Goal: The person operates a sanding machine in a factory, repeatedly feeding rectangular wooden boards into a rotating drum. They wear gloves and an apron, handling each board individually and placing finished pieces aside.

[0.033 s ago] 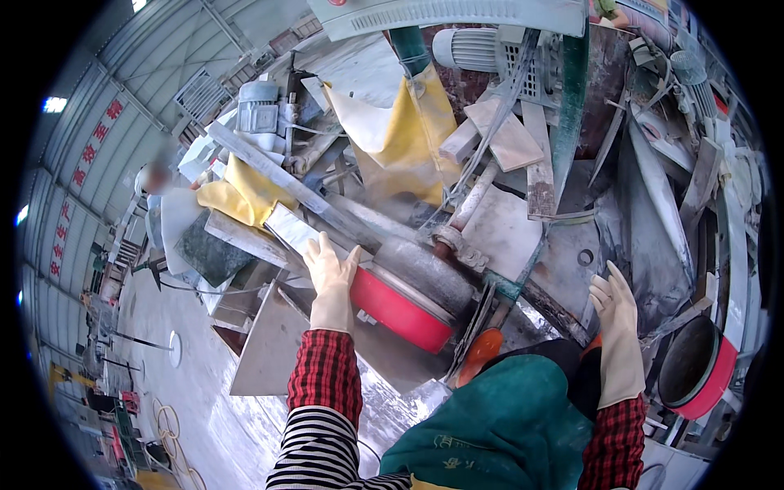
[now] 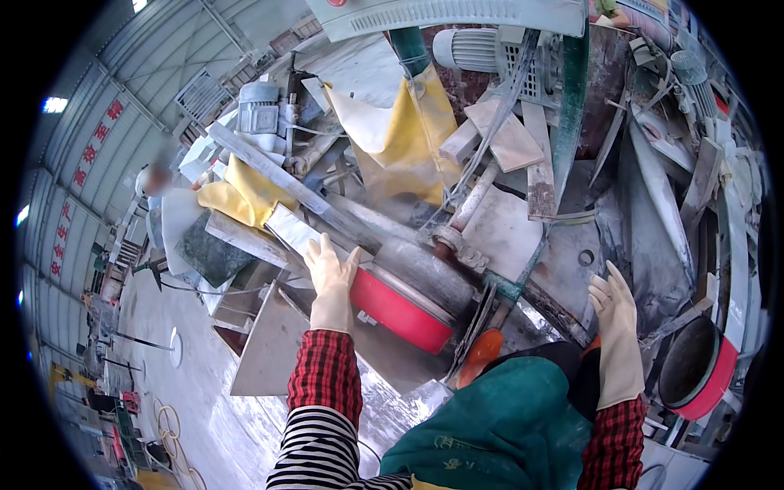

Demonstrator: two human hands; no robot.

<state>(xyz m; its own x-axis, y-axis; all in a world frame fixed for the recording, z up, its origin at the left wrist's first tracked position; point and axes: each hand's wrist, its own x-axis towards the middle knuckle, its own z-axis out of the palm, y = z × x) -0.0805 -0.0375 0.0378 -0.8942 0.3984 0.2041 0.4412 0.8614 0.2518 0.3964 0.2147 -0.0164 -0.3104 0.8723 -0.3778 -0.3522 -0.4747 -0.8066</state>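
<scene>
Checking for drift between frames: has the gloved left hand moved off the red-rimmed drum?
No. The left hand sits in the same place against the red-rimmed drum, exactly as in the earlier picture.

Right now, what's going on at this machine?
A person in pale rubber gloves stands at a dusty stone-working machine. The left hand rests flat on a pale stone strip beside the red-rimmed wheel housing. The right hand lies open on the wet grey machine bed, holding nothing. A second red-rimmed wheel sits at far right.
</scene>
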